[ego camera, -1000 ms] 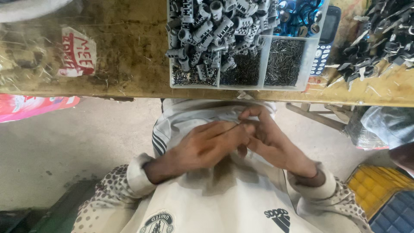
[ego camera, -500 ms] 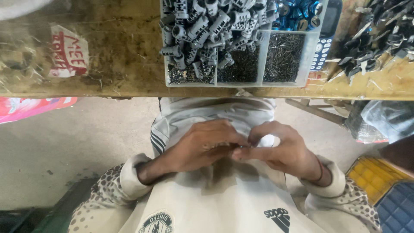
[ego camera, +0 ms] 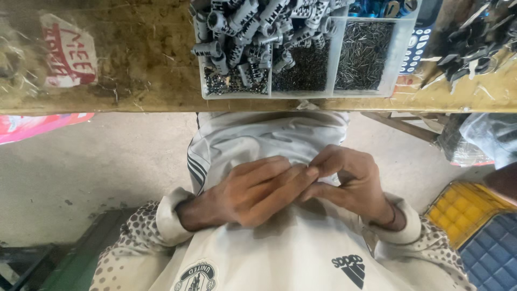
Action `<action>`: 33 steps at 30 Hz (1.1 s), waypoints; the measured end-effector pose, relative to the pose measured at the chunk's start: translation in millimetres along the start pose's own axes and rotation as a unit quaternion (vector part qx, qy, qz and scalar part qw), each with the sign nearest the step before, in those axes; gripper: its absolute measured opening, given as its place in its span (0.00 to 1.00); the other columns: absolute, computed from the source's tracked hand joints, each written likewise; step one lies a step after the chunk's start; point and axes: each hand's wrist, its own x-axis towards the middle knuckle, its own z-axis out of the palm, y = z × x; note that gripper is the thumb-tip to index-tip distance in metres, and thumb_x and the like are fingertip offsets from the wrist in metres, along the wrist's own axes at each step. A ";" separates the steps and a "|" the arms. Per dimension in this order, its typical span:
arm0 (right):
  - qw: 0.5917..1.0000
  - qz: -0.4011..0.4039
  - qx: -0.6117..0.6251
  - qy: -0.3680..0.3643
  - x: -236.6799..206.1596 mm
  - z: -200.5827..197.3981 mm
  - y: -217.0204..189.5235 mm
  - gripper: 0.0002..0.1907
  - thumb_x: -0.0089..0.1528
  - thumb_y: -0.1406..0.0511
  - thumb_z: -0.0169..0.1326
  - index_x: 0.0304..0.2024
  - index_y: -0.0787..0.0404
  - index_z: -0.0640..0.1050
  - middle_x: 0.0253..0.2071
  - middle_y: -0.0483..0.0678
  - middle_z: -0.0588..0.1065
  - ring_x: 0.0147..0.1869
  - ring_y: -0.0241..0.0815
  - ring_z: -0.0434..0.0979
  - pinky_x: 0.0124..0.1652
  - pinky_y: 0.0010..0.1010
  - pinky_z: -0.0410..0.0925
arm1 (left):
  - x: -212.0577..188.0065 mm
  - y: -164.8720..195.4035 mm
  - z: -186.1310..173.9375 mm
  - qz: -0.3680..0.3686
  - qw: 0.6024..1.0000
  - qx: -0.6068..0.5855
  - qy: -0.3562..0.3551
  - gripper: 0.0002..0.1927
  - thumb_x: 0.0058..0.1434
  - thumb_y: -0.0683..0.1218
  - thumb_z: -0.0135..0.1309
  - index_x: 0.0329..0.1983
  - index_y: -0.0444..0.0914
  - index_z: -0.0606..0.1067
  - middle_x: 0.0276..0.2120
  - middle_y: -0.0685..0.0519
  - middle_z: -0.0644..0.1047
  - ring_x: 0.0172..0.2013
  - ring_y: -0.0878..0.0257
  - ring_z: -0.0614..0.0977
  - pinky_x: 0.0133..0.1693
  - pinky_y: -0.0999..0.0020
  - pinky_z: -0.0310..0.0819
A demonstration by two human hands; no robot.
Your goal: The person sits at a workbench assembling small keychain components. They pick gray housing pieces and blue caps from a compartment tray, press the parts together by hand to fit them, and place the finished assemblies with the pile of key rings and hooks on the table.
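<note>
My left hand [ego camera: 253, 191] and my right hand [ego camera: 350, 183] meet over a white shirt [ego camera: 258, 140] in my lap, below the edge of the wooden bench [ego camera: 134, 64]. The left fingers lie flat and close together, their tips against the right thumb. My right fingers are curled into a pinch at the same spot. Whatever sits in that pinch is hidden. On the bench above stands a clear compartment tray [ego camera: 301, 94] with grey plastic plugs [ego camera: 253, 32] and dark thin pins [ego camera: 361, 54].
A keypad phone [ego camera: 417, 43] and a heap of black metal parts [ego camera: 474, 43] lie right of the tray. A yellow crate [ego camera: 463, 207] and a blue crate [ego camera: 490, 253] stand on the concrete floor at the right. A plastic bag [ego camera: 484, 140] hangs nearby.
A thin pin showed between the hands a second ago, then a small white piece in the right fingers. Both hands have since closed together and hide it.
</note>
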 end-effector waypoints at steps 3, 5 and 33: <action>0.995 0.011 0.066 0.078 -1.7 13.2 -4.4 0.13 0.61 0.71 0.68 0.42 0.65 0.76 0.46 0.52 0.79 0.47 0.37 0.80 0.46 0.29 0.76 | -4.1 -4.2 11.9 0.027 0.996 0.077 0.026 0.19 0.71 0.42 0.62 0.59 0.26 0.74 0.47 0.40 0.80 0.47 0.55 0.83 0.47 0.62 0.86; 0.992 0.033 0.100 0.072 1.7 9.8 -9.7 0.17 0.60 0.70 0.67 0.47 0.68 0.74 0.46 0.52 0.77 0.47 0.38 0.82 0.47 0.31 0.78 | -7.6 -7.9 16.0 0.019 0.997 0.068 0.018 0.18 0.70 0.42 0.62 0.58 0.27 0.75 0.48 0.42 0.81 0.47 0.56 0.84 0.48 0.64 0.85; 0.870 0.021 -0.466 -0.158 79.6 -1.8 119.0 0.11 0.67 0.64 0.53 0.51 0.59 0.77 0.42 0.55 0.78 0.46 0.56 0.80 0.45 0.44 0.72 | 2.5 -44.7 -29.8 -0.145 0.984 -0.057 0.084 0.17 0.61 0.40 0.69 0.51 0.32 0.78 0.46 0.50 0.81 0.47 0.54 0.82 0.49 0.62 0.80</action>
